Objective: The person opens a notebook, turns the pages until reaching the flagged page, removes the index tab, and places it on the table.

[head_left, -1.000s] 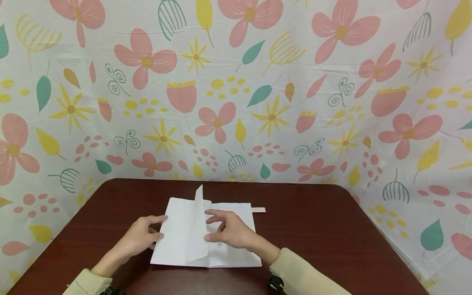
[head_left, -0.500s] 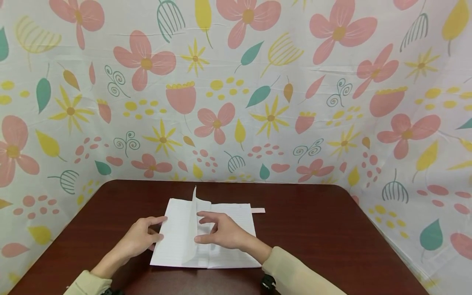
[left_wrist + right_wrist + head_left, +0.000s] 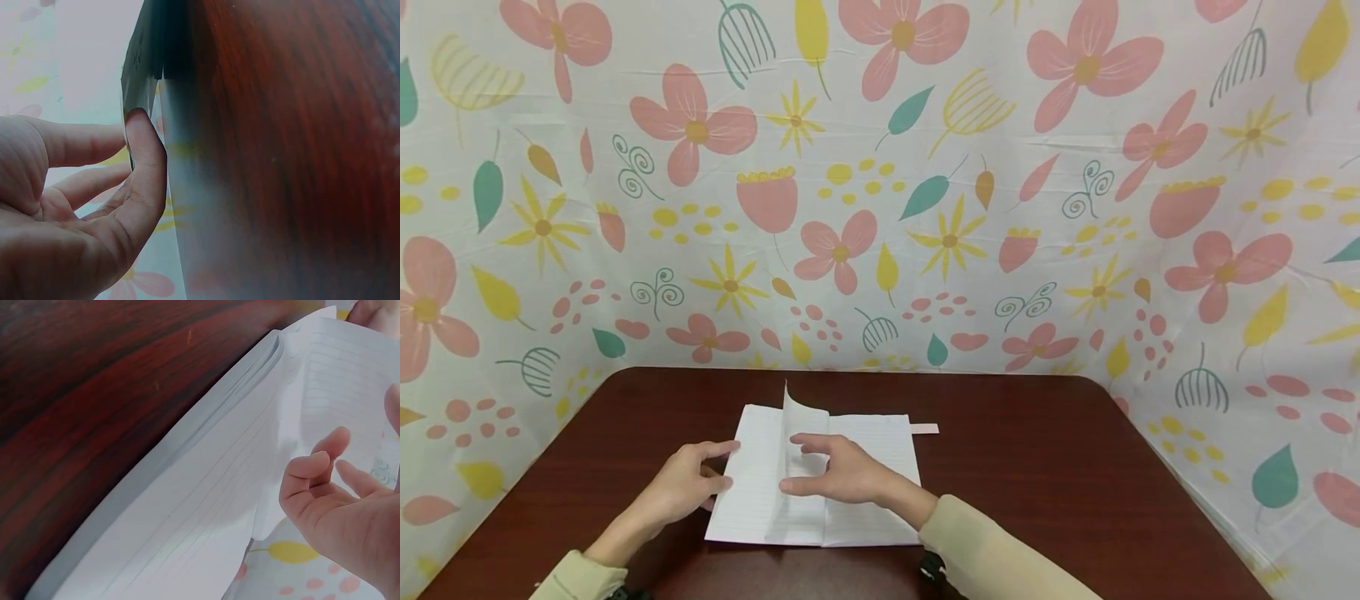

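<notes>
An open lined notebook (image 3: 876,517) lies on the table, its spine near the middle. One loose leaf (image 3: 807,421) stands up from the spine and leans over the left page. My left hand (image 3: 681,482) holds the notebook's left edge. In the left wrist view, the thumb and fingers of that left hand (image 3: 125,212) pinch the edge from both sides. My right hand (image 3: 850,472) is over the notebook, thumb and forefinger spread apart, fingertips at the raised leaf. Seen from the right wrist, the other fingers of this right hand (image 3: 340,506) are loosely bent beside the leaf (image 3: 340,378).
A pale pink tab (image 3: 924,429) sticks out past the notebook's right edge onto the dark red-brown wooden table (image 3: 1037,467). A white cloth with a flower print (image 3: 880,208) hangs behind the table and along its sides.
My right hand has moved left across the notebook, and the raised leaf has swung left with it. My left hand has stayed at the left edge.
</notes>
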Tool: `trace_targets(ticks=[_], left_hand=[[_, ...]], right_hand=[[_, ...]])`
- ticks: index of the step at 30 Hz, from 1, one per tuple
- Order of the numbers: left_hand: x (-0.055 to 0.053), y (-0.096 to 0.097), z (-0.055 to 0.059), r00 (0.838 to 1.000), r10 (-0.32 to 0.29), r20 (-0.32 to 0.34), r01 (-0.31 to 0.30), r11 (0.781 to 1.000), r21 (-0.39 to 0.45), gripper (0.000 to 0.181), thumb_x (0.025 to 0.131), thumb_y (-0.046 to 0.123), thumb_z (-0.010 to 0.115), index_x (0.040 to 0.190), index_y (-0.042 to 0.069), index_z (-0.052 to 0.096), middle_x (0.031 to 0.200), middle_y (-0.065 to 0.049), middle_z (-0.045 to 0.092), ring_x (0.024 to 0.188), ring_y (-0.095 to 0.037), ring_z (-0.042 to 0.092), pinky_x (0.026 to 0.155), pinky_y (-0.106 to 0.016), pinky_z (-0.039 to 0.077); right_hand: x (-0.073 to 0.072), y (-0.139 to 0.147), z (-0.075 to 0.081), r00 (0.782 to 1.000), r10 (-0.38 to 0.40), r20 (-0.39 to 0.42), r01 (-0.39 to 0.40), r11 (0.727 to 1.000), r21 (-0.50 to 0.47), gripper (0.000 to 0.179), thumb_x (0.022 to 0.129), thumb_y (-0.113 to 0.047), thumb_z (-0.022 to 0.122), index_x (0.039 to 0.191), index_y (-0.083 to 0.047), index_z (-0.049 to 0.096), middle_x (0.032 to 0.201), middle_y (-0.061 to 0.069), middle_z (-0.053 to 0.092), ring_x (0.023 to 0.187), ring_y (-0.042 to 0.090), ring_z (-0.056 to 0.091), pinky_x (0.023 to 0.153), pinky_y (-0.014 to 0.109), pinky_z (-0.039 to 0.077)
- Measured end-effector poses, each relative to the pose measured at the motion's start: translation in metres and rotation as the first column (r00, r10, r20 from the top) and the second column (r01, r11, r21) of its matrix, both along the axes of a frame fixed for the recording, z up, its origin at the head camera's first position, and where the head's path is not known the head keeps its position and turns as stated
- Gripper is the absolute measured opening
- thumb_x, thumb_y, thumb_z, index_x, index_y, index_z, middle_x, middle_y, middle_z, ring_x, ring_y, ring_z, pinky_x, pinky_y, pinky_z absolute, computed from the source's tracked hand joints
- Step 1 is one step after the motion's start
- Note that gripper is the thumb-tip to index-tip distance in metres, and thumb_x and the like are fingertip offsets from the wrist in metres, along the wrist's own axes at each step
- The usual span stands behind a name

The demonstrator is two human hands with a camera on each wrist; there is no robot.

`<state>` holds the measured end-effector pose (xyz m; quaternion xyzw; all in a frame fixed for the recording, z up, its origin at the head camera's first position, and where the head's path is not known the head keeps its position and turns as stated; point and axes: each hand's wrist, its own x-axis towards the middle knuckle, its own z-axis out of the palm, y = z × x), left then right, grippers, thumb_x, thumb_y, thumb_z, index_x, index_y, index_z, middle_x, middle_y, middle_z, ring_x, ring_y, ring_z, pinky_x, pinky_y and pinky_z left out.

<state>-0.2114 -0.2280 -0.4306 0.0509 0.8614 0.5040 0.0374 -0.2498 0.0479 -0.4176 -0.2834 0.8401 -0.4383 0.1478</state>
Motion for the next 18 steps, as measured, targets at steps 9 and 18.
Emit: trace_targets(ticks=[9,18], left_hand=[[-0.001,0.0,-0.002,1.0,0.0,-0.008,0.0,1.0,0.009,0.052,0.09,-0.009,0.071,0.14,-0.013,0.059,0.125,-0.023,0.065,0.082,-0.024,0.071,0.061,-0.04,0.061],[-0.004,0.0,-0.002,0.998,0.023,0.051,-0.025,0.999,0.033,0.044,0.106,0.01,0.062,0.143,-0.013,0.057,0.133,-0.029,0.063,0.089,-0.025,0.072,0.063,-0.043,0.062]], right_hand=[[0.0,-0.008,0.0,1.0,0.012,-0.016,-0.011,0.997,0.071,0.069,0.091,-0.047,0.081,0.15,-0.018,0.06,0.141,0.008,0.065,0.136,0.018,0.055,0.106,0.036,0.048],[0.001,-0.013,0.0,1.0,0.021,-0.007,-0.02,0.994,0.103,0.073,0.088,-0.047,0.084,0.151,-0.019,0.06,0.142,0.007,0.065,0.136,0.015,0.053,0.11,0.037,0.045]])
